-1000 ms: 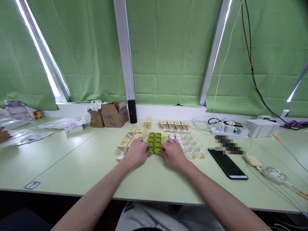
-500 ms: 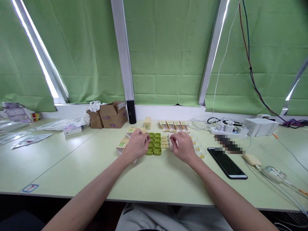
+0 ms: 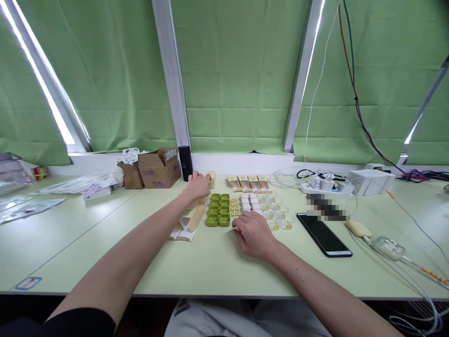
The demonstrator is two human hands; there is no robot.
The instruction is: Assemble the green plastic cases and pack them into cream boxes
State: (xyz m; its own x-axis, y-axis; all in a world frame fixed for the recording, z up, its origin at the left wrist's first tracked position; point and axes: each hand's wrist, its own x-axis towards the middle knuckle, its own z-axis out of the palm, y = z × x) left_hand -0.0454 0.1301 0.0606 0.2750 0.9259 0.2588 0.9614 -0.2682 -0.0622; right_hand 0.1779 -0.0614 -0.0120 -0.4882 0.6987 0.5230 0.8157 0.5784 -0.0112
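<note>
My left hand (image 3: 199,185) reaches over the folded cream cartons (image 3: 191,219) toward an upright cream box (image 3: 211,179); its fingers are curled at the box's left side, and whether they grip it is unclear. My right hand (image 3: 253,232) rests low over the table, fingers loosely bent and thumb apart, nothing visible in it. It is just in front of the white pieces (image 3: 249,203). Green square cups (image 3: 218,209) stand in two columns between the hands, beside small yellowish pieces (image 3: 235,206). Clear cups with yellow contents (image 3: 278,213) lie to the right.
Several open cream cartons (image 3: 249,184) stand at the back. A black phone (image 3: 324,235), a power strip (image 3: 328,188) and cables lie to the right. Cardboard boxes (image 3: 159,171), a black cylinder (image 3: 185,163) and plastic packets (image 3: 31,209) are on the left.
My left hand has moved up and away from the green cups to the cream box. My right hand has drawn back toward me from the white pieces, uncovering them. The view has shifted slightly.
</note>
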